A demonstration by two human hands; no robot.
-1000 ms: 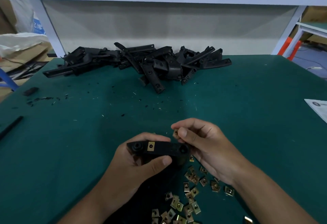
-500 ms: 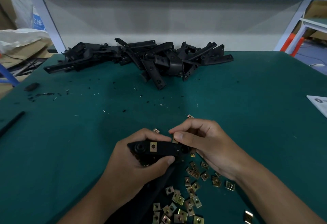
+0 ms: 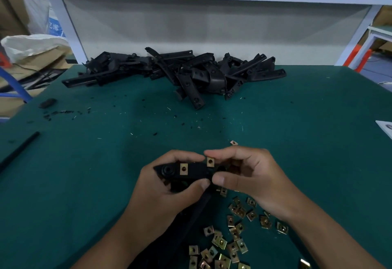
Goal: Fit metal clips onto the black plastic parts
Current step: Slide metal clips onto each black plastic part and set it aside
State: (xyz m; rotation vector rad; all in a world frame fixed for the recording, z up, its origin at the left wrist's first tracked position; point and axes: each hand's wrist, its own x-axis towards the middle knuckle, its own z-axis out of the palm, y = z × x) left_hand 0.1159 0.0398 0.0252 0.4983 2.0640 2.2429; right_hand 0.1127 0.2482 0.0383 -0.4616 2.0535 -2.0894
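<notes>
- Lower centre of the frame: left hand (image 3: 157,192) gripping a black plastic part (image 3: 191,173), fingers (image 3: 182,156) curled over its far edge, thumb pressed on the near edge.
- One metal clip (image 3: 184,169) already seated on the part's top face, beside a round boss at the part's left end.
- Right hand (image 3: 254,179) just right of the part, fingers (image 3: 222,152) narrowed into a pinch round a second metal clip (image 3: 210,162), held at the part's upper edge, right of the seated one; whether fully seated cannot be told.
- Right thumb tip nearly touching the left thumb tip below the part.
- Long dark tail of the part running down toward the lower edge of the frame, between the two forearms.
- Lower right of centre: loose metal clips (image 3: 233,239) scattered on the green worktop (image 3: 307,141), below and beside the right wrist.
- A single stray clip (image 3: 233,142) on the worktop just above the right hand.
- Upper centre: a heap of black plastic parts (image 3: 180,71) at the far edge of the worktop, well apart from the hands.
- Small black and pale shavings (image 3: 63,112) strewn across the middle and left of the worktop.
- Left edge: a thin black rod (image 3: 19,151) lying slantwise.
- Far right edge: corner of a white sheet (image 3: 386,127).
- Upper left, beyond the worktop: a white sack (image 3: 31,44) and cardboard.
</notes>
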